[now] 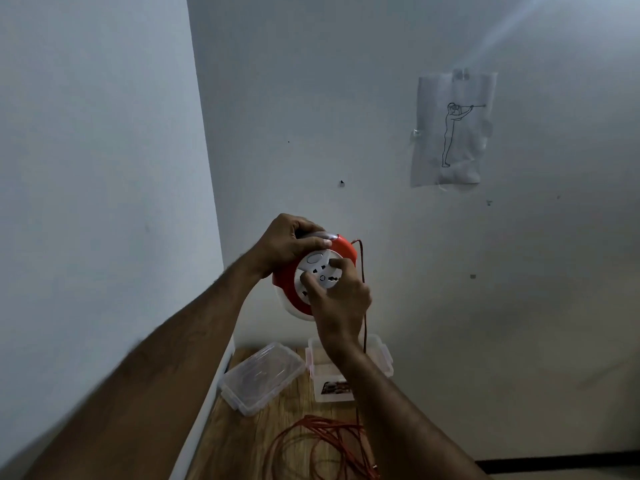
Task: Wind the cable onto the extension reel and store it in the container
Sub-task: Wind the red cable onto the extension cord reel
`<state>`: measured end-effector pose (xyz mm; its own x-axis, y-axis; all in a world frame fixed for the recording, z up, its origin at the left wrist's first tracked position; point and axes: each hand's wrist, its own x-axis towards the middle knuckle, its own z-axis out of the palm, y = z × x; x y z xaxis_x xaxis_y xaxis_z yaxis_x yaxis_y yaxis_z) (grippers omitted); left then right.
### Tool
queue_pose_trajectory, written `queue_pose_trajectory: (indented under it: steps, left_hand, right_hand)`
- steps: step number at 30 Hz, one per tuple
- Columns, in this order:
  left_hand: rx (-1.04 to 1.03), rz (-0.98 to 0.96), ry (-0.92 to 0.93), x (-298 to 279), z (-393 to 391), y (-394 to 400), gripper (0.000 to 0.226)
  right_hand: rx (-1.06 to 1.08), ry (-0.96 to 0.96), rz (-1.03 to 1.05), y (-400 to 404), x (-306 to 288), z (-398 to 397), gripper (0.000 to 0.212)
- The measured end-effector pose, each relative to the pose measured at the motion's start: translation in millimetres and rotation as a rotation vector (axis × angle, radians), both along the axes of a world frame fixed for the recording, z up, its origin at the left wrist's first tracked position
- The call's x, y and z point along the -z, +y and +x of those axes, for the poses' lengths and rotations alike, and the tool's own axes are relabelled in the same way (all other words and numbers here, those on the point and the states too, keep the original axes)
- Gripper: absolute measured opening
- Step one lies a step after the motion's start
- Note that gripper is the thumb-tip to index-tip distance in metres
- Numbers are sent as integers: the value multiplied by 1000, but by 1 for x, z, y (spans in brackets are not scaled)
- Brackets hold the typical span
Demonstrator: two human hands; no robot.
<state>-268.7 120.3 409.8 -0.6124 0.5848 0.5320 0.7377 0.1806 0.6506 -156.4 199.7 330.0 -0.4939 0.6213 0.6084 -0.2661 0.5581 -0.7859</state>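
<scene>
I hold a round red and white extension reel (pixel 292 299) up in the air in front of the wall. My left hand (pixel 287 242) grips its top rim. The fingers of my right hand (pixel 337 294) curl onto the white socket disc at its centre. A thin red cable (pixel 362 271) leaves the reel's right side and hangs down behind my right forearm. Its loose loops (pixel 311 441) lie piled on the wooden table below. The clear plastic container (pixel 382 355) stands open at the table's far end, partly hidden by my right arm.
The container's clear lid (pixel 263 377) lies on the wooden table (pixel 235 441) to the left of the container. The table sits in a corner between two pale walls. A paper sheet with a line drawing (pixel 452 128) is taped to the far wall.
</scene>
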Motion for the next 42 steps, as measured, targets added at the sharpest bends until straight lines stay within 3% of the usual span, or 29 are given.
queue_pose_trajectory:
  steps: [3,11,15,18,20,23,25,26,29,30,32,35,42]
  left_hand:
    - [-15,43,19,3,-1,2,27]
    - [-49,41,59,10,-1,13,30]
    - [-19,58,21,12,-1,18,28]
    - [-1,91,-18,13,-1,21,26]
    - [27,122,-32,13,-1,22,25]
    - [57,145,-45,9,-2,21,24]
    - [70,150,-63,6,-3,20,23]
    - [75,145,-69,5,-3,20,21]
    - [90,123,-84,4,-3,17,16]
    - [98,118,-92,4,-3,16,16]
    - [104,109,-100,3,-4,16,16]
    - [94,80,-90,3,-8,18,19]
    - [113,73,-121,3,-9,20,19]
  right_hand:
    - [-1,34,-338,-3,-4,-8,50]
    - [-182,-112,-1179,1,-23,-15,48]
    - [-381,-42,-1586,11,-42,-14,63]
    - [-503,98,-1765,17,-44,-19,69]
    - [-530,92,-1741,19,-45,-10,64]
    - [-523,-16,-1529,21,-32,-1,50]
    - [-408,-41,-1245,23,-22,7,40]
    - [-299,-31,-976,25,-16,9,36]
    - [87,47,167,43,1,14,19]
    - [140,21,471,50,6,14,24]
    - [164,-126,844,60,14,13,44]
    - [191,-249,1093,69,20,13,61]
    - [292,-192,1339,76,5,6,69]
